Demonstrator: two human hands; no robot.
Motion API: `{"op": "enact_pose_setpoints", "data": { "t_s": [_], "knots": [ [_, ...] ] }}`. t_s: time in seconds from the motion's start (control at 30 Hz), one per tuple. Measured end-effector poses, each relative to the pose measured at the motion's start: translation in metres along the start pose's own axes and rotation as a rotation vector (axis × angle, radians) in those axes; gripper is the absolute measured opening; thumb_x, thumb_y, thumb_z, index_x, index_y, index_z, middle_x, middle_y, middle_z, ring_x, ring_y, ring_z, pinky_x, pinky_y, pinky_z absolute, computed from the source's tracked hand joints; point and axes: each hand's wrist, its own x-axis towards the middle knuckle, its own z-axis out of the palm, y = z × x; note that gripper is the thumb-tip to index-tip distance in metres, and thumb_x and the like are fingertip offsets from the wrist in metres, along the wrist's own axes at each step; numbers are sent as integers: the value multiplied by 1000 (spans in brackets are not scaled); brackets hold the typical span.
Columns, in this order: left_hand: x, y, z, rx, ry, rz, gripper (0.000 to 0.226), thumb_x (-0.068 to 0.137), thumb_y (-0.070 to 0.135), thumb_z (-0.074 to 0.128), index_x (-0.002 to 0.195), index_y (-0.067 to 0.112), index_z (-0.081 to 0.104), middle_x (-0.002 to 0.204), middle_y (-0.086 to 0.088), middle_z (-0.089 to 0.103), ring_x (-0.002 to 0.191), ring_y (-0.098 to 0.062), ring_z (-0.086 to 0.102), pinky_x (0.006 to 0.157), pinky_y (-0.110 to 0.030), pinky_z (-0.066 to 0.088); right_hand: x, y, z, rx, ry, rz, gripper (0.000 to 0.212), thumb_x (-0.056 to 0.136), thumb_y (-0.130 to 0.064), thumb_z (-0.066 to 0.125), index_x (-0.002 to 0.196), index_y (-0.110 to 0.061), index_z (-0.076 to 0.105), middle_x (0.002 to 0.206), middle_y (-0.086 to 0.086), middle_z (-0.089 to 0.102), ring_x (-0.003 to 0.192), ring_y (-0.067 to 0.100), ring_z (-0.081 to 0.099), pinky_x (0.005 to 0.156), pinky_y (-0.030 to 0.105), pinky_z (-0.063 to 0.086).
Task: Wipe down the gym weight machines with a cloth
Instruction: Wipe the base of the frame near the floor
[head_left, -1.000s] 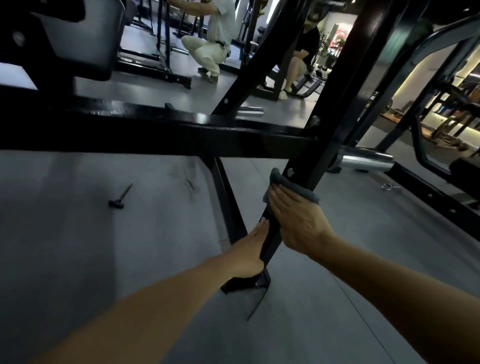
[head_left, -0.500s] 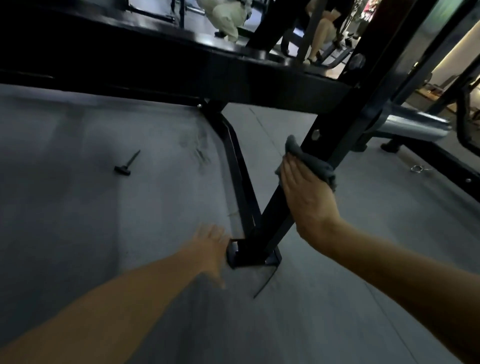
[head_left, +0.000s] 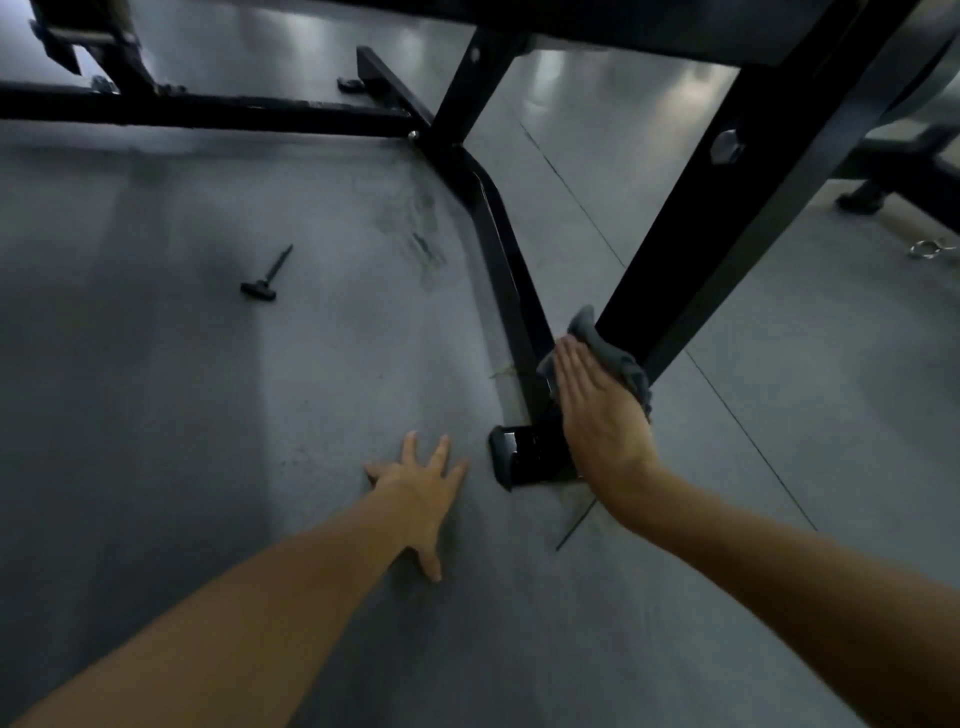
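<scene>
The right hand (head_left: 597, 415) presses a grey cloth (head_left: 613, 358) flat against the lower end of the machine's black slanted post (head_left: 727, 218), fingers straight and close together; the cloth bunches out past the fingertips and along the thumb side. It looks soft and light, likely to slide unless pinned by the palm. The left hand (head_left: 421, 488) rests spread on the floor (head_left: 208, 415), fingers wide, holding nothing, just beside the post's foot (head_left: 524, 454).

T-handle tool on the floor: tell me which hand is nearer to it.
Left. The left hand lies flat on the floor, apart from the T-handle tool and below-right of it in the view. The right hand presses the cloth on the frame post, farther right.
</scene>
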Motion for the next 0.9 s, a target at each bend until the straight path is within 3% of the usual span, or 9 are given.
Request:
{"op": "enact_pose_setpoints", "data": {
  "t_s": [0.13,0.17,0.23,0.27,0.37,0.5,0.57,0.7,0.9],
  "knots": [
    [-1,0,-1,6,3,20,151,60,73,83,157,30,-24,164,-1,-33,149,-49,-22,104,-76,34,9,-73,12,364,-129,158,75,106,-15,36,148,17,-18,154,38,-27,153,46,-3,120,41,30],
    [-2,0,-2,7,-1,21,151,60,73,83,157,30,-24,164,-1,-33,149,-50,-22,104,-76,33,13,-93,18,479,-158,220,71,108,-18,35,154,7,-11,156,33,-30,154,41,-2,119,32,31],
    [-2,0,-1,18,-2,25,151,60,72,83,157,29,-25,164,-1,-34,148,-51,-22,104,-76,33,6,-106,26,597,-134,333,54,110,-35,25,160,-30,3,160,22,-30,154,35,-15,121,16,4],
    [-1,0,1,23,-2,25,151,60,72,83,157,28,-25,163,-2,-34,148,-51,-22,104,-77,33,-3,-112,26,622,-102,334,54,110,-36,23,160,-31,3,163,19,-26,154,33,-16,123,20,-1],
    [1,1,2,29,-1,23,151,61,72,82,157,27,-26,163,-2,-35,147,-52,-23,104,-77,32,-15,-111,9,893,-211,84,63,107,-21,35,158,3,6,166,22,7,153,32,20,122,44,28],
    [-1,0,-1,18,7,30,152,62,69,84,157,26,-26,163,-3,-34,147,-53,-22,104,-78,32,31,-77,-16,1120,77,311,37,102,-11,36,136,1,47,140,21,51,134,33,46,118,43,29],
    [-3,0,-1,15,14,32,152,61,70,84,157,27,-25,164,-2,-32,148,-52,-21,104,-77,33,47,-85,-9,1104,99,297,46,103,-10,34,146,7,36,149,27,43,143,38,38,124,46,19],
    [-2,-2,1,34,45,29,151,59,74,82,158,28,-23,166,-2,-29,149,-50,-20,105,-75,33,18,-130,3,924,-109,124,59,109,-16,25,154,12,-2,162,34,8,153,43,11,124,47,4],
    [0,0,3,66,57,29,150,60,76,80,158,27,-23,165,-3,-29,149,-51,-19,105,-75,34,-14,-134,5,852,-81,46,61,109,-13,26,151,13,-10,162,34,0,153,43,5,124,46,2]
  ]
}}
